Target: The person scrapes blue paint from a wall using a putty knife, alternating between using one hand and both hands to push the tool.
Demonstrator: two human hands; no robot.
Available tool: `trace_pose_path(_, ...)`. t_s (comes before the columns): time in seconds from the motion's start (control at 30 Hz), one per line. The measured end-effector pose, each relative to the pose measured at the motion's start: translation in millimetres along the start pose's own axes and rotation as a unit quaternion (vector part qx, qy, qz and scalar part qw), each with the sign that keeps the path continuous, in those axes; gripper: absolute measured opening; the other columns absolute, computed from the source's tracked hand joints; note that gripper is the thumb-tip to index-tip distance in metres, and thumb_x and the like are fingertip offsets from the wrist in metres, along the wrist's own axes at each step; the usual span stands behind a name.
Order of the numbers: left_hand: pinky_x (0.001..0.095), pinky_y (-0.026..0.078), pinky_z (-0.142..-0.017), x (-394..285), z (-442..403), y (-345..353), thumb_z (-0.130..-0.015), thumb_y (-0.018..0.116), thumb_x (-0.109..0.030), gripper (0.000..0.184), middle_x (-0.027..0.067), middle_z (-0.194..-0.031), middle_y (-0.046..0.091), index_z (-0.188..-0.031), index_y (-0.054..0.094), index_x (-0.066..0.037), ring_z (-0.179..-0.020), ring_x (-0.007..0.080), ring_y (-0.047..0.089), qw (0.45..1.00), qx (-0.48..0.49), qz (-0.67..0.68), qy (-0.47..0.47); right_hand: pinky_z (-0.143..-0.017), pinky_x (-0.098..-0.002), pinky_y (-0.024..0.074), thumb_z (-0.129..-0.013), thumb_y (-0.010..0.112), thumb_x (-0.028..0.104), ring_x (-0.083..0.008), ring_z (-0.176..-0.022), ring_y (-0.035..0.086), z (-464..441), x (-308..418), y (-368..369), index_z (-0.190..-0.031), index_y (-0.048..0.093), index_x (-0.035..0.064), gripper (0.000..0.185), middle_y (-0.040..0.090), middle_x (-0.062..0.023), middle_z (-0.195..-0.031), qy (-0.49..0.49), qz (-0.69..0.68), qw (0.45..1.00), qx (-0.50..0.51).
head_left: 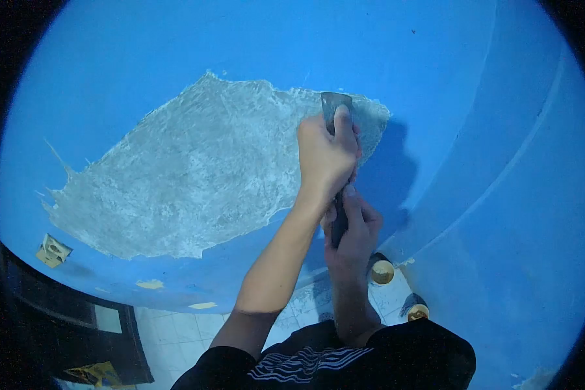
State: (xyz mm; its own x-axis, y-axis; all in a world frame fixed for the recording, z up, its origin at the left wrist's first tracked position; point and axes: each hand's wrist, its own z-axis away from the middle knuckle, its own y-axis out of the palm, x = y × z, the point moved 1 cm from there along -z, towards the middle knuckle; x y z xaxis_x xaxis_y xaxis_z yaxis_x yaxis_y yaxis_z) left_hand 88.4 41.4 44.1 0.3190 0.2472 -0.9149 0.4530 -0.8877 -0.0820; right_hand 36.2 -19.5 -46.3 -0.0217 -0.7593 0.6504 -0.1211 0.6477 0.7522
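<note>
A scraper (pixel 337 101) with a flat metal blade and a dark handle lies against the wall, its blade near the upper right edge of a bare grey plaster patch (pixel 195 162). Blue paint (pixel 273 39) surrounds the patch, with ragged edges. My left hand (pixel 328 149) is closed around the scraper's upper part, a thumb or finger pressed close to the blade. Lower down, my right hand (pixel 354 231) is closed around the handle's end. Part of the handle is hidden behind my left hand and wrist.
A socket box (pixel 54 250) sticks out of the wall at the left. Dark furniture (pixel 71 318) stands at lower left on white floor tiles (pixel 175 331). Two round yellowish containers (pixel 382 272) sit below by the wall. A wall corner runs down the right side.
</note>
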Motion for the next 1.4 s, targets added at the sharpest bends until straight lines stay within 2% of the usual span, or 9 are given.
trace_pose_path(0.2,0.0262,0.033,-0.033,6.1,4.2,12.1,-0.100,0.051,-0.029,0.042,0.0049,-0.053,0.054,-0.071,0.058,0.000,-0.037,0.0113,0.047,0.993,-0.031,0.111,-0.041,-0.040,-0.0204,0.0331,-0.098,0.055,0.018,-0.0068,-0.046,0.047,-8.3,10.3,-13.6,-0.083,0.063,-0.0016,0.025,0.056,-0.0036,-0.062,-0.002,0.041,0.999,-0.013)
trace_pose_path(0.3,0.0286,0.035,-0.032,5.2,3.1,18.9,-0.101,0.045,-0.025,0.042,0.0057,-0.050,0.053,-0.070,0.057,0.000,-0.035,0.0116,0.046,0.989,-0.053,0.130,-0.042,-0.039,-0.0198,0.0340,-0.097,0.055,0.017,-0.0066,-0.045,0.047,-12.7,14.5,-17.9,-0.090,0.064,-0.0043,0.025,0.057,-0.0042,-0.062,-0.008,0.053,0.998,-0.023)
trace_pose_path(0.53,0.0261,0.034,-0.033,10.6,-2.7,17.9,-0.099,0.051,-0.027,0.041,0.0050,-0.052,0.053,-0.071,0.059,0.001,-0.037,0.0117,0.047,0.994,-0.057,0.097,-0.017,-0.037,-0.0196,0.0317,-0.097,0.054,0.018,-0.0068,-0.043,0.046,-13.8,20.3,-14.4,-0.102,0.063,-0.0072,0.027,0.056,-0.0043,-0.061,0.007,0.050,0.999,-0.004)
trace_pose_path(0.63,0.0270,0.035,-0.033,10.6,-19.4,17.6,-0.099,0.049,-0.025,0.041,0.0041,-0.049,0.052,-0.068,0.059,0.000,-0.036,0.0117,0.046,0.996,-0.063,0.022,0.065,-0.045,-0.0194,0.0367,-0.096,0.058,0.017,-0.0028,-0.053,0.049,-22.0,17.5,-15.3,-0.099,0.068,-0.0064,0.026,0.060,-0.0003,-0.069,0.053,0.000,0.998,0.017)
trace_pose_path(0.73,0.0286,0.036,-0.034,-12.1,-38.0,24.7,-0.099,0.047,-0.022,0.042,0.0040,-0.048,0.052,-0.064,0.058,0.000,-0.036,0.0122,0.047,0.983,-0.043,-0.040,0.172,-0.042,-0.0206,0.0331,-0.096,0.057,0.018,-0.0033,-0.049,0.045,-35.0,25.4,2.7,-0.083,0.064,-0.0027,0.026,0.056,0.0000,-0.064,-0.012,-0.088,0.992,0.085)
trace_pose_path(0.83,0.0298,0.036,-0.034,-24.4,-37.2,21.4,-0.098,0.045,-0.020,0.043,0.0048,-0.048,0.052,-0.063,0.058,0.000,-0.037,0.0131,0.048,0.990,0.006,0.006,0.138,-0.039,-0.0230,0.0309,-0.096,0.057,0.019,-0.0048,-0.045,0.043,-28.9,30.9,17.4,-0.072,0.058,0.0030,0.029,0.051,0.0007,-0.059,-0.089,-0.019,0.994,0.059)
trace_pose_path(0.9,0.0309,0.037,-0.034,-16.4,-26.0,18.6,-0.098,0.045,-0.021,0.042,0.0054,-0.049,0.052,-0.064,0.058,0.001,-0.036,0.0141,0.049,0.997,0.009,-0.004,0.072,-0.041,-0.0242,0.0325,-0.098,0.052,0.019,-0.0090,-0.045,0.044,-29.1,10.4,0.2,-0.081,0.061,0.0030,0.025,0.052,-0.0014,-0.061,-0.047,-0.069,0.994,0.066)
trace_pose_path(1.1,0.0341,0.042,-0.036,8.6,-2.7,12.1,-0.098,0.043,-0.019,0.047,0.0111,-0.047,0.055,-0.059,0.057,0.003,-0.037,0.0203,0.056,0.999,-0.031,-0.002,0.037,-0.042,-0.0231,0.0337,-0.098,0.054,0.020,-0.0071,-0.049,0.045,-5.9,-2.0,-8.8,-0.082,0.062,0.0035,0.024,0.053,0.0002,-0.062,0.003,-0.011,1.000,-0.017)
trace_pose_path(1.4,0.0339,0.043,-0.035,-0.5,-2.9,21.0,-0.100,0.042,-0.019,0.044,0.0109,-0.048,0.056,-0.064,0.052,0.003,-0.036,0.0190,0.056,1.000,-0.015,0.012,0.002,-0.041,-0.0230,0.0347,-0.094,0.062,0.024,-0.0066,-0.048,0.048,-9.4,13.8,-15.4,-0.079,0.064,0.0027,0.026,0.059,-0.0016,-0.065,0.003,-0.027,0.999,-0.019)
